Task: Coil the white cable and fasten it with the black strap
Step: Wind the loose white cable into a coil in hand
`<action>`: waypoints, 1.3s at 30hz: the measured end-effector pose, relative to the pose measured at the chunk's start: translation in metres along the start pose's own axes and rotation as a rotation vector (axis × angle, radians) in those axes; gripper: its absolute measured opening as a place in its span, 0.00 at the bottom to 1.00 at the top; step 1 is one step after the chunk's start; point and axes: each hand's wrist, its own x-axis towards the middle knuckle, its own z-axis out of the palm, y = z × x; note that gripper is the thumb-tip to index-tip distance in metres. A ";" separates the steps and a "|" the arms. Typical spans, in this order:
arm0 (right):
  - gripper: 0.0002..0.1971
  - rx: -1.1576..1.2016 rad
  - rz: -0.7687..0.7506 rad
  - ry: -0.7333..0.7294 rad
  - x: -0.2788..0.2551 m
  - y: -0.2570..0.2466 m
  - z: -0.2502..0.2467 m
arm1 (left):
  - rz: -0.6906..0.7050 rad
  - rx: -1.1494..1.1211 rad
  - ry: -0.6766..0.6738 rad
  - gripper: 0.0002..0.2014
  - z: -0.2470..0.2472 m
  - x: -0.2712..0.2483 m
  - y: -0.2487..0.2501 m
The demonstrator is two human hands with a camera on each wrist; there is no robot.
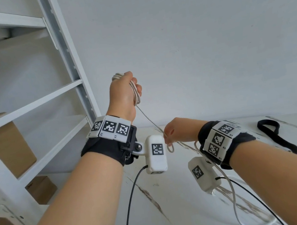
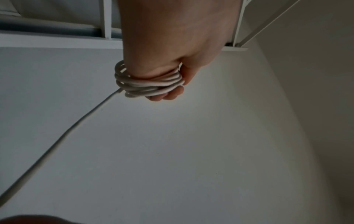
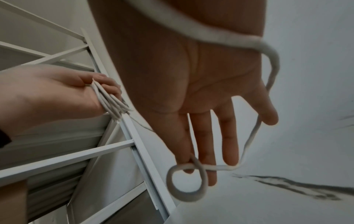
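My left hand is raised in front of the wall and grips a small coil of several turns of the white cable. The left wrist view shows those turns bunched under the thumb and fingers of the left hand. One strand slants down to my right hand, which is lower, over the table's far edge. There the right hand has straight, spread fingers, and the cable runs between them, forms a small loop at the fingertips and drapes across the wrist. The black strap lies loose on the table, right of my right wrist.
The white marble-patterned table carries the cable's slack tail towards its near right edge. A white metal shelf rack stands at the left with cardboard boxes on its shelves. A plain wall is behind.
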 end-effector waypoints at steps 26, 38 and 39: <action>0.03 0.346 -0.121 0.279 -0.014 -0.002 -0.041 | 0.289 1.689 -0.274 0.14 -0.023 -0.015 -0.041; 0.08 0.122 0.029 0.737 0.003 0.035 -0.056 | 0.301 1.498 -0.329 0.28 -0.029 -0.007 -0.044; 0.09 0.073 0.057 0.754 0.002 0.035 -0.057 | 0.304 1.500 -0.342 0.27 -0.028 -0.007 -0.045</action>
